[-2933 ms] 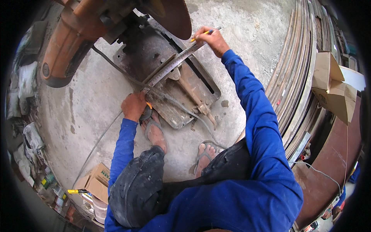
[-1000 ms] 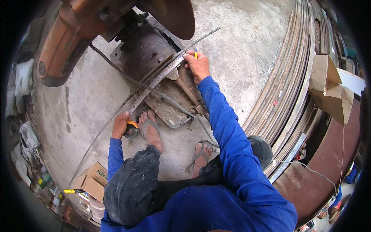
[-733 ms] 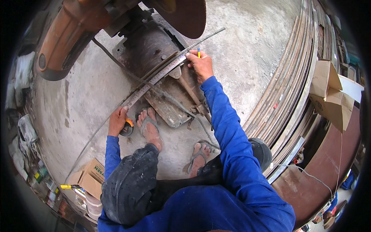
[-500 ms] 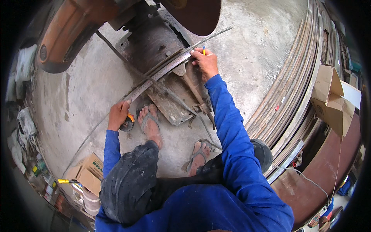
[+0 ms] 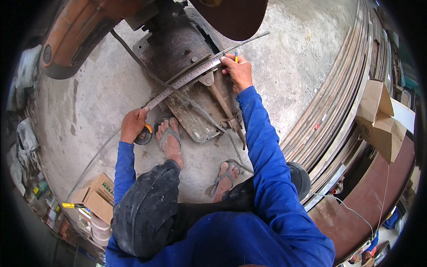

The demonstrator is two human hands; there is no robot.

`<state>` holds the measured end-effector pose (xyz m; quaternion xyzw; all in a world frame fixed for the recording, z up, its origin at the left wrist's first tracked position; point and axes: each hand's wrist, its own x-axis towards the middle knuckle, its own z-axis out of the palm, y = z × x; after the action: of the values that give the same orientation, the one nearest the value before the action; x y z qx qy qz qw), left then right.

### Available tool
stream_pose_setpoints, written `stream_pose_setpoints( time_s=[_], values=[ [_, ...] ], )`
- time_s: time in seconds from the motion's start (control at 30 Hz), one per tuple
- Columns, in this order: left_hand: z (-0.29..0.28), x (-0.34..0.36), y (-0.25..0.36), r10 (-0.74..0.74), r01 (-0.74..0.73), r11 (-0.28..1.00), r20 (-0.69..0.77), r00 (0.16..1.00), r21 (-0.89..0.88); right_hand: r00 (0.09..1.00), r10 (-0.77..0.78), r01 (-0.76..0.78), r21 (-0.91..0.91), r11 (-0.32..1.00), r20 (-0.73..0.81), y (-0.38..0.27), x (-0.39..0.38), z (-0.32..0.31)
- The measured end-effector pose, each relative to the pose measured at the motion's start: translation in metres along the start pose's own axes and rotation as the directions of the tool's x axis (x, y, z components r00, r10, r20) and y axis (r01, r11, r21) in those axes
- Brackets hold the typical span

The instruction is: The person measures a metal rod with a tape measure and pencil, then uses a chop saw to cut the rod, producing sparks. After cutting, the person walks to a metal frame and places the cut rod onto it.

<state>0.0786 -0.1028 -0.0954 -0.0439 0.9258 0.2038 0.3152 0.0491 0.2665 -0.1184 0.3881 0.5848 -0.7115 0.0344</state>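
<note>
"Steel: how does the ribbed rebar [image 5: 249, 41] lie from the hands?"

"Slantwise over the base plate [image 5: 192, 127] of the chop saw [image 5: 84, 31], its free end beyond the right hand [image 5: 239, 74], the nearer one. The tape blade [image 5: 189, 79] runs alongside, stretched between both hands."

"And the grips?"

"The left hand [image 5: 132, 126] grips the tape measure [image 5: 143, 136], case below its fingers; the right pinches a yellow pencil [image 5: 236, 57] at the blade's far end."

"Anything in the way?"

"A power cord [image 5: 138, 60] crosses the blade, over or under can't be told, and the cutting disc [image 5: 233, 18] shows just past the right hand."
</note>
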Motion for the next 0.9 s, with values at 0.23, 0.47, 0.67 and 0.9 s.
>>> stream_pose_setpoints(
  time_s=[0.23,0.47,0.67,0.9],
  values=[
    [0.0025,0.0029,-0.0060,-0.011,0.012,1.000,0.011,1.000,-0.023,0.995,0.016,-0.014,-0.026,1.000,0.097,-0.0022,-0.0019,-0.0071],
    [0.0009,0.0043,-0.0026,0.038,-0.038,0.999,-0.003,0.999,0.017,0.996,0.035,-0.035,-0.003,0.999,0.087,-0.0036,-0.0017,-0.0073],
    [-0.0018,0.0044,0.0006,0.041,-0.041,0.999,0.006,0.999,0.019,0.997,0.036,-0.037,0.007,0.999,0.069,-0.0037,-0.0011,-0.0071],
    [-0.0033,0.0049,0.0028,0.031,-0.032,0.999,0.020,0.999,0.041,0.995,0.052,-0.050,-0.028,0.998,0.079,-0.0045,0.0000,-0.0060]
  ],
)
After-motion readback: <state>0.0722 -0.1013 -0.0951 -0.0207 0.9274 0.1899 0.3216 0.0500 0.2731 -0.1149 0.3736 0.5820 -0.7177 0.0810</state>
